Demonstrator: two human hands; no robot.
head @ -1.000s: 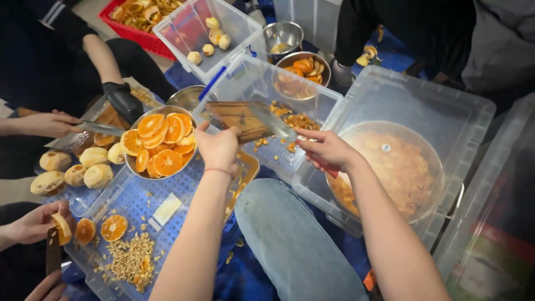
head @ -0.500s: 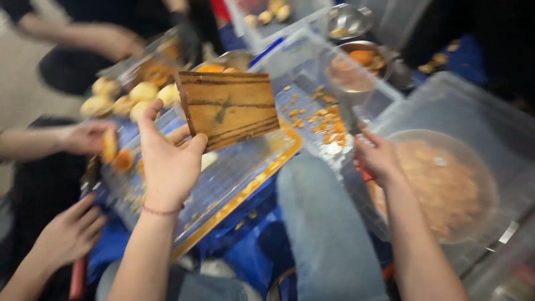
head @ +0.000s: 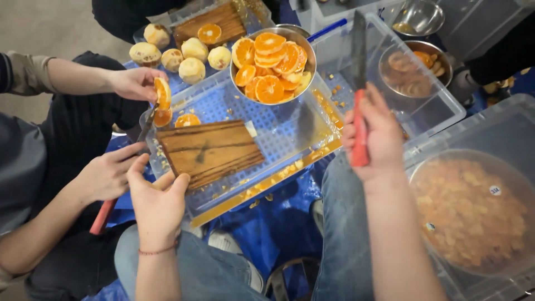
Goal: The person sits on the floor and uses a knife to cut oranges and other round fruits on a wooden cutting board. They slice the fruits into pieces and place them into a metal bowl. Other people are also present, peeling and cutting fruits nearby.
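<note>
My left hand (head: pixel 155 202) grips the near left corner of a wooden cutting board (head: pixel 209 151), which lies on an upturned blue perforated crate lid (head: pixel 278 131). My right hand (head: pixel 374 136) is closed around the red handle of a knife (head: pixel 358 72); its dark blade points up and away over a clear plastic tub (head: pixel 440 111). A metal bowl of halved oranges (head: pixel 272 64) stands on the lid just beyond the board.
At the left a co-worker's hand (head: pixel 132 82) holds an orange half (head: pixel 162 92); their other hand (head: pixel 106 174) holds a red-handled knife (head: pixel 103 214). Peeled whole fruits (head: pixel 184 56) lie beyond. A big bowl of peeled pieces (head: pixel 471 209) sits in a tub at right.
The wooden board, held up tilted in my left hand before, now lies flat on the crate lid. My right hand has raised the knife upright. The view has steadied.
</note>
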